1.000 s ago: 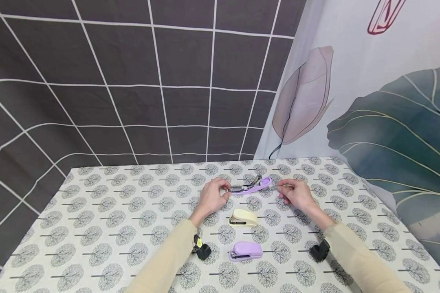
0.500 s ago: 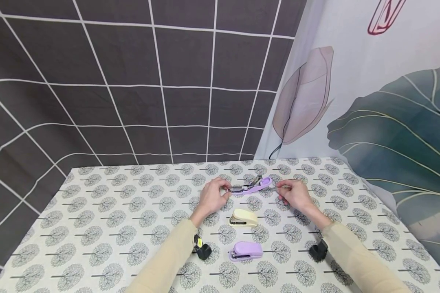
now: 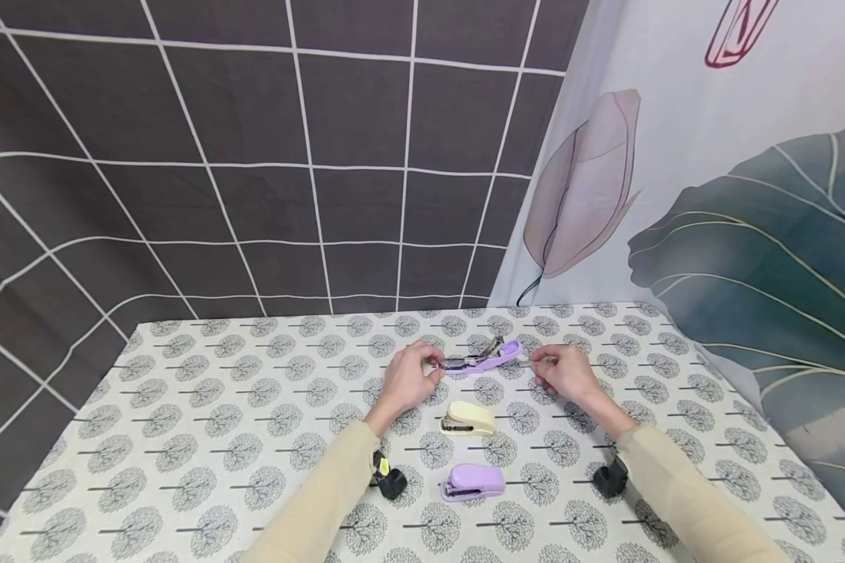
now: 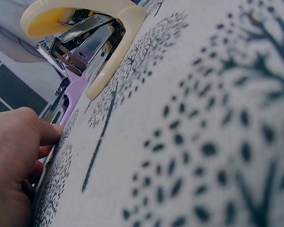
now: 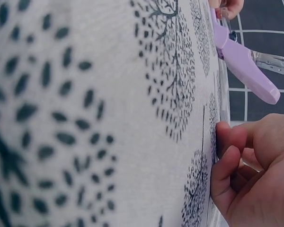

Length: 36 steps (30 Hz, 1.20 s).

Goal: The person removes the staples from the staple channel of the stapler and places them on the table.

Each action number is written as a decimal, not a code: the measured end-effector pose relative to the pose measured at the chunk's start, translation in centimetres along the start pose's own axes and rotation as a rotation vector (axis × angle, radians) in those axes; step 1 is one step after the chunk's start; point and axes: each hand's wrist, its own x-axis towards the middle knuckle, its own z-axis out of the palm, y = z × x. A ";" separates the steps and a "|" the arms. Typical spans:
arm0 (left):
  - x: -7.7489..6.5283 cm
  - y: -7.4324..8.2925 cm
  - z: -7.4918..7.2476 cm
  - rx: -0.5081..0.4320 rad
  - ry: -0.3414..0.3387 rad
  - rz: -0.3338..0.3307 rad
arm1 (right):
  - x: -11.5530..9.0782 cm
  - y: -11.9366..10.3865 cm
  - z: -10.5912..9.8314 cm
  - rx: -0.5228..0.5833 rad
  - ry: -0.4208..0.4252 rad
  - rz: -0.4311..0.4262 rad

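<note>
One dark grey backdrop [image 3: 253, 117] with a grid of white lines hangs on the left, behind one white tablecloth [image 3: 267, 438] printed with rows of grey trees. The first of two cream sleeves [image 3: 324, 493] comes in from below, with one of two small black devices [image 3: 392, 483] at its wrist. It leads to the left hand [image 3: 404, 379], whose thumb and finger close on the left end of a lilac plastic stapler with silvery metal inside [image 3: 491, 363]. That stapler, one of three, lies opened at the far side of the cloth, between the two hands, its metal arm [image 3: 494, 346] tilted up. Just nearer stands a pale yellow, rounded stapler [image 3: 468, 420], and nearer again a second lilac stapler, closed [image 3: 473, 482]; both stand apart from the hands. The right hand [image 3: 566, 374] is apart from the left, beside the opened stapler's right end, its fingers bent and close to the cloth; whether they pinch anything cannot be told. The second device and second sleeve follow. On the right hangs one white curtain [image 3: 641, 47] showing one mauve leaf [image 3: 580, 188] and one large teal leaf [image 3: 767, 242].
</note>
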 end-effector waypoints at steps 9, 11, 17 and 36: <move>0.1 0.0 0.1 0.005 -0.010 -0.007 | 0.0 0.1 -0.1 0.013 -0.009 0.007; 0.1 0.1 0.1 0.003 -0.006 0.000 | -0.1 0.2 -0.2 0.018 -0.008 0.005; 0.0 -0.1 0.2 -0.004 0.019 0.024 | -0.3 0.6 -0.4 0.037 0.017 0.028; -3.1 -0.8 -2.1 -0.285 -0.064 0.056 | -6.8 -5.5 2.7 -0.080 -0.002 -0.514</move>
